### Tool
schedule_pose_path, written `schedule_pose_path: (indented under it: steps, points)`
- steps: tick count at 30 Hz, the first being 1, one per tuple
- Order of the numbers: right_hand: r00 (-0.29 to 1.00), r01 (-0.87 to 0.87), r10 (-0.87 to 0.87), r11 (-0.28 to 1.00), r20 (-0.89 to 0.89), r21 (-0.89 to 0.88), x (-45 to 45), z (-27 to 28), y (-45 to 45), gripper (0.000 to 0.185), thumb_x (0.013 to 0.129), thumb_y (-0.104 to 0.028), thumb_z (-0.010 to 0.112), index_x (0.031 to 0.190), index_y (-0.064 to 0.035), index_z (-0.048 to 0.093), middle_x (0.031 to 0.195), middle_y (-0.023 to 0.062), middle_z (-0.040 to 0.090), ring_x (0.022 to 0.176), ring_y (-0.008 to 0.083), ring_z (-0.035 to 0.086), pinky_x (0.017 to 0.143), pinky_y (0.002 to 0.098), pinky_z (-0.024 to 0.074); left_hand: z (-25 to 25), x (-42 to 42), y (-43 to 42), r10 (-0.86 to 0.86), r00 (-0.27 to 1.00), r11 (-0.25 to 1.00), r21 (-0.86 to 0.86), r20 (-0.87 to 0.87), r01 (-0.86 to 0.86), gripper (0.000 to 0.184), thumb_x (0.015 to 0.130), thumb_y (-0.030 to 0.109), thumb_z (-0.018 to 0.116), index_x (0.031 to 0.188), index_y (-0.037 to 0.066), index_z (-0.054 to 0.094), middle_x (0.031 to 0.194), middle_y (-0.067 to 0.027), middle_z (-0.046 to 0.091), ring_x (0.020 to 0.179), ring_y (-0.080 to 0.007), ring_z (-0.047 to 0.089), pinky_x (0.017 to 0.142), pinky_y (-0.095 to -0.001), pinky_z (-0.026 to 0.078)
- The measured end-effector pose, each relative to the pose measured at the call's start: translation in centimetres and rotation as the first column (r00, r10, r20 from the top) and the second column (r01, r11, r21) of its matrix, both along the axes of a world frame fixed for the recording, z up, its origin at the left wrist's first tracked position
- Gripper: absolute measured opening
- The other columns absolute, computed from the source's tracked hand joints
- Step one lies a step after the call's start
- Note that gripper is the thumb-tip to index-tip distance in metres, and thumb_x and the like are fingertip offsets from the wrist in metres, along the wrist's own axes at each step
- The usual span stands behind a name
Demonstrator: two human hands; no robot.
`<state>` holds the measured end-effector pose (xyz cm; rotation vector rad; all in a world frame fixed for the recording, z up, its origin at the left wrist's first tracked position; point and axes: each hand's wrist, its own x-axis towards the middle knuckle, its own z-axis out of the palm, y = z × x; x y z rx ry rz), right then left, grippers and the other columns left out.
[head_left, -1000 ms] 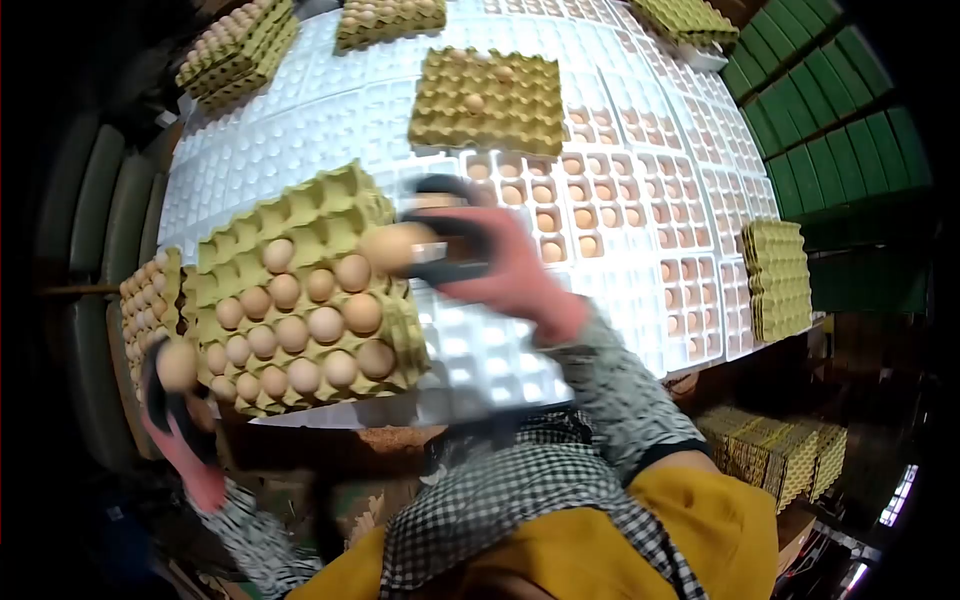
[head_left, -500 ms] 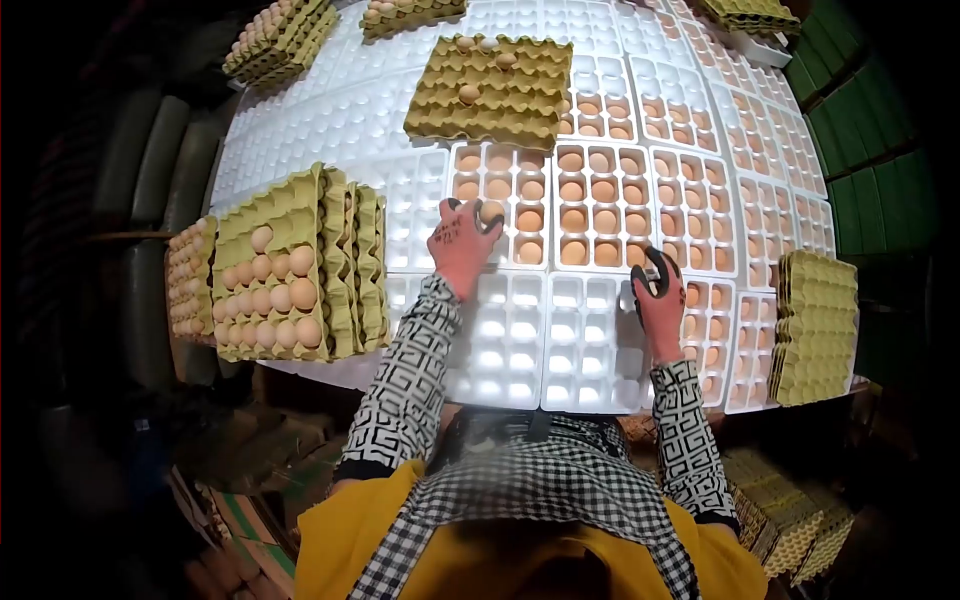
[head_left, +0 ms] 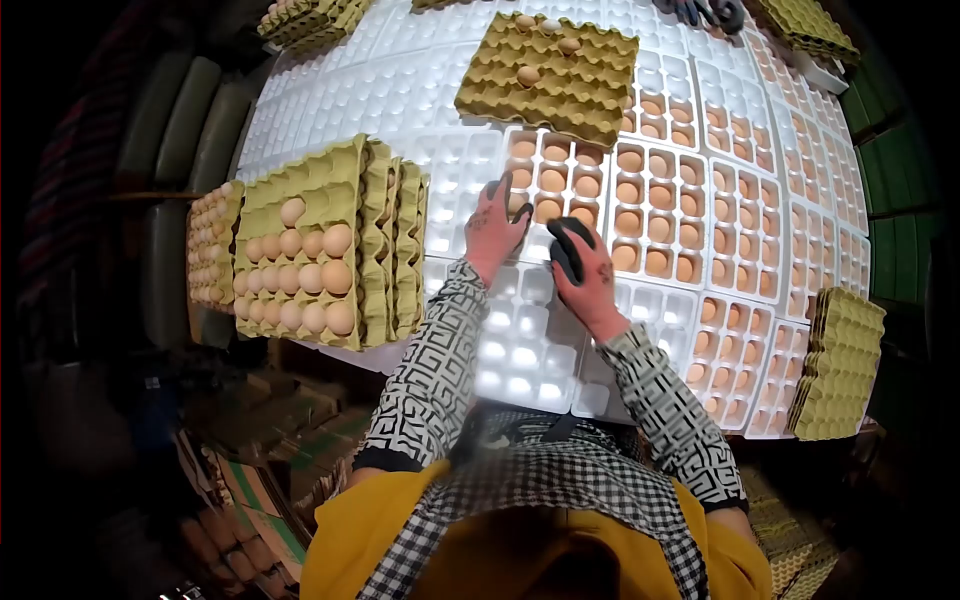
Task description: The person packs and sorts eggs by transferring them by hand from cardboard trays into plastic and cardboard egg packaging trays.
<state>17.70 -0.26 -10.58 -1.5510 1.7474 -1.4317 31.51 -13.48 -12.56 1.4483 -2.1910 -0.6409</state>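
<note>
My left hand (head_left: 495, 230), in a pink glove with dark fingertips, is at the left side of a white tray (head_left: 553, 133) partly filled with brown eggs. Its thumb and forefinger are apart, beside an egg (head_left: 517, 204) in that tray. Close to its right, my right hand (head_left: 585, 270) is over the tray's lower right cells, fingers curled down; whether they hold an egg is hidden. Left of my hands, a yellow-green pulp tray (head_left: 300, 245) leans on a stack and bears several brown eggs.
Another pulp tray (head_left: 547, 75) with several eggs lies on the white trays ahead. Egg-filled white trays (head_left: 660, 210) extend rightward, to a stack of pulp trays (head_left: 840, 360). Another person's gloved hands (head_left: 705, 14) show at the top edge. More loaded pulp trays (head_left: 213, 245) stand far left.
My right hand has moved left, close to my left hand. The egg in my left hand is now in the tray cell. Another person's hands have appeared at the top.
</note>
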Motion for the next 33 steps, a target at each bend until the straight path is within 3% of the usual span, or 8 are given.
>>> schedule_pose_path:
  steps: [4,9,12,17,21,25,27,33]
  points:
    - [0.924,-0.058,0.078,0.996,-0.375,0.065,2.3,-4.6,-4.1,0.047,0.078,-0.015,0.069,0.122,-0.0056,0.059,0.124,0.0194,0.057,0.115,0.0383,0.054,0.100,0.0441,0.0424,-2.2,1.4,0.0,-0.024,0.944,0.989,-0.148,-0.328,-0.026,0.060,0.083,0.018,0.065,0.138,0.007,0.045,0.132,-0.0251,0.048,0.117,-0.0437,0.050,0.100,-0.0459,0.043]
    - [0.887,0.399,-0.394,0.916,0.240,0.028,2.9,-1.3,-4.3,0.039,0.089,-0.002,0.056,0.128,0.0029,0.057,0.123,0.0150,0.063,0.115,0.0250,0.059,0.100,0.0347,0.0440,-0.9,4.2,4.1,-0.217,0.967,0.946,-0.273,-0.134,0.174,0.055,0.077,0.011,0.064,0.130,0.004,0.052,0.137,-0.0251,0.043,0.127,-0.0434,0.040,0.109,-0.0521,0.032]
    - [0.795,0.206,-0.037,0.955,0.606,-0.212,6.1,8.9,-7.7,0.042,0.091,0.000,0.054,0.133,0.0059,0.052,0.127,0.0130,0.061,0.116,0.0187,0.059,0.100,0.0312,0.0456,10.9,10.4,8.8,-0.427,0.812,0.881,-0.386,-0.398,0.273,0.048,0.069,0.011,0.071,0.116,0.004,0.063,0.133,-0.0223,0.049,0.121,-0.0421,0.050,0.102,-0.0515,0.041]
    - [0.820,-0.341,0.387,0.922,-0.421,0.184,17.9,20.2,-12.0,0.061,0.085,-0.028,0.069,0.139,-0.0077,0.048,0.117,0.0146,0.063,0.112,0.0298,0.058,0.108,0.0391,0.0370,25.2,25.8,2.8,-0.205,0.966,0.904,-0.408,-0.156,0.126,0.046,0.072,0.013,0.069,0.117,0.004,0.065,0.115,-0.0160,0.063,0.108,-0.0373,0.058,0.094,-0.0495,0.047]
    - [0.649,-0.332,0.139,0.936,-0.748,-0.114,23.3,17.3,-13.8,0.070,0.070,-0.031,0.078,0.131,-0.0094,0.054,0.111,0.0121,0.060,0.113,0.0333,0.052,0.111,0.0484,0.0305,24.7,30.4,-4.8,-0.306,0.872,0.937,-0.043,0.382,0.348,0.048,0.077,0.022,0.065,0.122,0.007,0.061,0.121,-0.0158,0.061,0.118,-0.0334,0.051,0.109,-0.0496,0.033]
    - [0.668,-0.243,0.248,0.964,-0.702,0.110,24.1,18.5,-15.2,0.060,0.071,-0.022,0.077,0.126,-0.0077,0.059,0.116,0.0146,0.063,0.111,0.0351,0.057,0.109,0.0477,0.0351,17.4,31.1,-6.8,-0.150,0.894,0.629,-0.657,0.423,0.417,0.034,0.082,0.022,0.058,0.113,0.008,0.059,0.104,-0.0116,0.055,0.112,-0.0334,0.053,0.103,-0.0504,0.037]
    - [0.958,-0.285,0.286,0.953,0.008,0.106,22.4,16.5,-17.2,0.056,0.078,-0.016,0.073,0.131,-0.0073,0.057,0.115,0.0163,0.066,0.102,0.0336,0.063,0.098,0.0432,0.0460,20.2,30.0,-6.7,-0.311,0.793,0.748,-0.380,0.524,0.544,0.030,0.081,0.023,0.060,0.107,0.009,0.058,0.105,-0.0084,0.057,0.103,-0.0279,0.056,0.097,-0.0468,0.039]
    - [0.934,-0.055,0.126,0.975,-0.335,0.214,24.1,22.0,-20.2,0.042,0.090,-0.024,0.065,0.127,-0.0065,0.059,0.113,0.0167,0.068,0.096,0.0326,0.067,0.086,0.0403,0.0510,20.4,30.6,-8.1,-0.392,0.764,0.763,-0.283,0.512,0.581,0.043,0.075,0.029,0.074,0.108,0.008,0.058,0.104,-0.0074,0.059,0.099,-0.0245,0.058,0.091,-0.0414,0.040]
